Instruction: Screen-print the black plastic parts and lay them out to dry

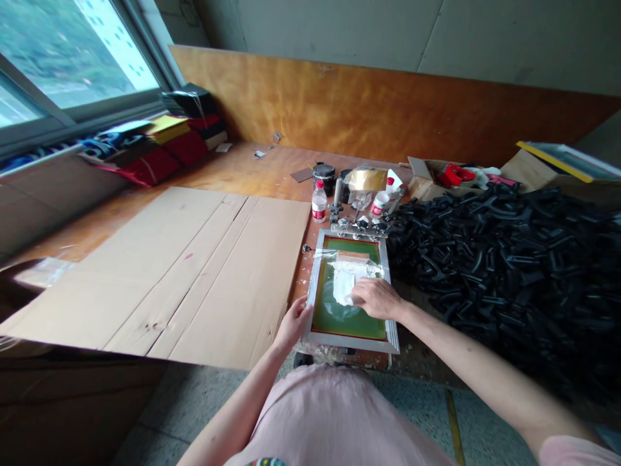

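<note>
A silk-screen printing frame [392,323] with a silvery metal border and green mesh lies in front of me. Against its left border, my left hand [292,321] grips the edge with bent fingers. Over the mesh, my right hand [378,298] is closed on a white cloth [343,285], which rests on the green surface; part of the cloth is hidden by the fingers. Just beyond the cloth sits a wooden-handled squeegee [353,257], with clear film and white smears around it. A metal clamp [359,230] stands at the frame's far end.
A large cardboard sheet [204,278] covers the table on the left. Black plastic parts [499,259] are heaped on the right. Behind the clamp stand a red-capped bottle [319,202], a black tub [324,176] and a tape roll [369,180]. An open carton [424,181] is farther right.
</note>
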### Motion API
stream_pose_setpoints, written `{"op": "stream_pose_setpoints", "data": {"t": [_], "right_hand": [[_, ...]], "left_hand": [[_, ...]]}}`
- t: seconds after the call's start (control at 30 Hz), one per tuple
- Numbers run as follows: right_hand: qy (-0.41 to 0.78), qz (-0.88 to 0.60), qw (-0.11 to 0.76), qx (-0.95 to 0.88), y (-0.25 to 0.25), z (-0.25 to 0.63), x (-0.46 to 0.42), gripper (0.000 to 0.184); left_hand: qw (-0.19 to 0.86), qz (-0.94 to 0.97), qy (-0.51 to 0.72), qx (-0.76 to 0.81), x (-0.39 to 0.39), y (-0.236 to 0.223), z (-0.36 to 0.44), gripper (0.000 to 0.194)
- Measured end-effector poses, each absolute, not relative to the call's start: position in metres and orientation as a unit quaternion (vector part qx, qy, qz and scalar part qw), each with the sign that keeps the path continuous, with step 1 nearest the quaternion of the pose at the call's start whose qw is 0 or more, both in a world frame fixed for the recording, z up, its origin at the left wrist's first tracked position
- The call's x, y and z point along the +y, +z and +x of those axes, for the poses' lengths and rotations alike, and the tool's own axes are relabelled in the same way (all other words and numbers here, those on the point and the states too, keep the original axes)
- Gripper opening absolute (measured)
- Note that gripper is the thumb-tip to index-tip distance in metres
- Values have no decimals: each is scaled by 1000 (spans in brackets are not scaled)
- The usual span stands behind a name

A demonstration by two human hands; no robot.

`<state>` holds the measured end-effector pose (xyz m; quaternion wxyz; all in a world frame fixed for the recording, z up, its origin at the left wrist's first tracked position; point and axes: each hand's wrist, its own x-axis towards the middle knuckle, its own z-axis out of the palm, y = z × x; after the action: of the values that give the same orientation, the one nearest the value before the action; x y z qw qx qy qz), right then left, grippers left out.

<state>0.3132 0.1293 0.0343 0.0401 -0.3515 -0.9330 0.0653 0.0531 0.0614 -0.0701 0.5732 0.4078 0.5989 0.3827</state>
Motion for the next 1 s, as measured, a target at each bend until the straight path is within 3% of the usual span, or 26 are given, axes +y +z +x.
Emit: {"op": "stream_pose_setpoints", "data": {"t": [0.1,0.2,0.3,0.4,0.57,0.67,0.77,0.9,1.0], "right_hand": [[26,-398,84,-913,22,308,128,16],[2,-355,92,-930,6,311,109,26],[35,-343,90,-935,7,316,104,19],[75,-422,129,-894,27,307,132,14],[63,-578,150,-800,75,305,199,54],[70,-618,241,-745,91,346,218,48],[106,-691,330,-635,74,394,216,40],[208,-700,229,-644,12,398,180,34],[172,-625,130,-751,-25,362,151,26]], "left_hand": [[571,409,383,600,61,-68,53,69],[576,399,388,599,61,-67,54,68],[582,387,394,597,61,-67,54,68],[595,380,394,588,62,-57,53,70],[619,381,388,567,62,-1,47,81],[625,379,409,546,70,46,47,68],[569,413,505,501,96,88,54,57],[511,466,592,414,149,132,73,55],[498,466,612,400,172,147,84,56]]}}
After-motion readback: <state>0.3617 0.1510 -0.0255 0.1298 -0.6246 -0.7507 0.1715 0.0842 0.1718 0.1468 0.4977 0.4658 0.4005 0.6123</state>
